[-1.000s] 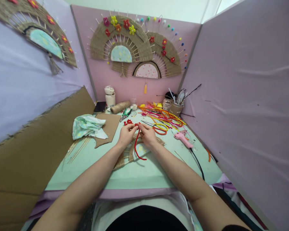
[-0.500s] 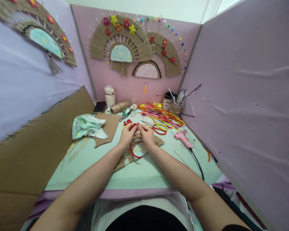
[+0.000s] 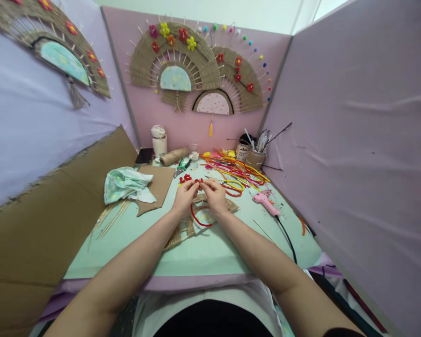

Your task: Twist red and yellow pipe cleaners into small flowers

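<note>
Both my left hand (image 3: 185, 196) and my right hand (image 3: 214, 195) pinch a red pipe cleaner (image 3: 200, 223), fingertips almost touching. Its free length hangs below the fingers in a loose curve. A small red bent part shows at the fingertips; its exact shape is partly hidden. Beneath my hands lies a twine-woven fan (image 3: 177, 236) with a pale patterned fabric centre, largely covered by my wrists. Just beyond my left hand rest small red pipe-cleaner flowers (image 3: 185, 178). Scissors with yellow and orange handles (image 3: 233, 189) lie beyond my right hand.
A pink glue gun (image 3: 265, 203) with a black cord lies right. Behind are loose coloured pipe cleaners (image 3: 228, 166), green-handled pliers (image 3: 182, 167), a twine roll (image 3: 174, 157) and a white bottle (image 3: 159, 141). Crumpled fabric (image 3: 126, 185) and cardboard (image 3: 160, 180) sit left. Partitions enclose the table.
The hanging red pipe-cleaner end has swung slightly to the right and up. Both hands stay in nearly the same place, fingers still pinched together.
</note>
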`<control>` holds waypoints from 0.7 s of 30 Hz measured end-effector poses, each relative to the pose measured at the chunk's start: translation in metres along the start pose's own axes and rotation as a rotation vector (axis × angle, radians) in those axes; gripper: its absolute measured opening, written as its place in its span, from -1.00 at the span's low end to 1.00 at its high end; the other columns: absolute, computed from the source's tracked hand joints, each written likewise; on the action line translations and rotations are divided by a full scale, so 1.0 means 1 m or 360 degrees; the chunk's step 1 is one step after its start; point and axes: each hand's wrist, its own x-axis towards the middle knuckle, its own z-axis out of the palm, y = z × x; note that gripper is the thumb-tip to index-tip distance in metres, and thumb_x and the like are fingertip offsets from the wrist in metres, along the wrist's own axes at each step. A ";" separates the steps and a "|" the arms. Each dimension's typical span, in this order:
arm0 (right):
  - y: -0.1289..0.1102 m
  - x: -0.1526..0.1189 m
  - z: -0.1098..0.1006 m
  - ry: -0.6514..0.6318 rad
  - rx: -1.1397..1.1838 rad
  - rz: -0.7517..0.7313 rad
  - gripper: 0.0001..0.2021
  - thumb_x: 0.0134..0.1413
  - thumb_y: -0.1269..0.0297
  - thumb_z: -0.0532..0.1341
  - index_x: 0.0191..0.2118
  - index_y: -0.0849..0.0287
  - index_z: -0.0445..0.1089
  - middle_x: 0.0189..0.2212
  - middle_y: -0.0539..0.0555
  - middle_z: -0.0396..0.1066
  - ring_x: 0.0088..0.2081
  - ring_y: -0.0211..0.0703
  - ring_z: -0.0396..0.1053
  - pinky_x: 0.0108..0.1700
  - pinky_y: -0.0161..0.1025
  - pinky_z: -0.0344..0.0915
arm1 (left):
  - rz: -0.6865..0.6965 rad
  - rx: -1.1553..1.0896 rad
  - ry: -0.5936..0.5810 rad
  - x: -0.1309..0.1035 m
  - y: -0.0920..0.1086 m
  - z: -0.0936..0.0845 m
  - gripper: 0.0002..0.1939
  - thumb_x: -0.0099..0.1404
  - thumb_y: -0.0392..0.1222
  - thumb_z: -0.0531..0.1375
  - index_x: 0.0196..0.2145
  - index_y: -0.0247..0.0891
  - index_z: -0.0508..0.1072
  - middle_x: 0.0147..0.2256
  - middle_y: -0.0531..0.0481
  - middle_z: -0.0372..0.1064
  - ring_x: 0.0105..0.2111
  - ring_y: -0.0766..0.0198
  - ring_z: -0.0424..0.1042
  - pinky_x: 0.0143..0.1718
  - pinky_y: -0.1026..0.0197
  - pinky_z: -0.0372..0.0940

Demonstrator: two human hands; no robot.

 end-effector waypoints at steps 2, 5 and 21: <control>-0.001 0.000 0.000 0.0018 -0.0013 -0.0035 -0.87 -0.09 0.23 0.25 -0.42 0.15 0.50 -0.39 0.05 0.34 -0.32 -0.21 0.31 -0.18 -0.20 0.27 | -0.0032 -0.0100 -0.0037 -0.001 0.002 0.001 -0.72 0.04 -0.03 0.24 -0.48 -0.33 0.36 -0.67 0.18 0.04 -0.66 0.49 -0.03 -0.63 0.33 -0.17; -0.001 -0.002 0.000 0.0021 -0.0049 -0.0082 -0.87 -0.05 0.23 0.24 -0.40 0.14 0.50 -0.38 0.05 0.32 -0.30 -0.21 0.31 -0.18 -0.21 0.28 | -0.0063 -0.0170 -0.0071 -0.001 0.003 0.001 -0.70 0.01 -0.03 0.28 -0.47 -0.33 0.35 -0.68 0.19 0.04 -0.68 0.51 -0.06 -0.64 0.33 -0.21; -0.008 -0.001 -0.006 -0.0135 -0.0090 -0.0180 -0.86 -0.01 0.30 0.15 -0.40 0.15 0.46 -0.34 0.07 0.44 -0.25 -0.16 0.37 -0.25 -0.23 0.32 | -0.0149 -0.0323 0.0038 0.003 0.000 -0.002 -0.67 -0.12 -0.08 0.36 -0.50 -0.37 0.40 -0.58 0.09 0.24 -0.69 0.56 -0.03 -0.65 0.34 -0.19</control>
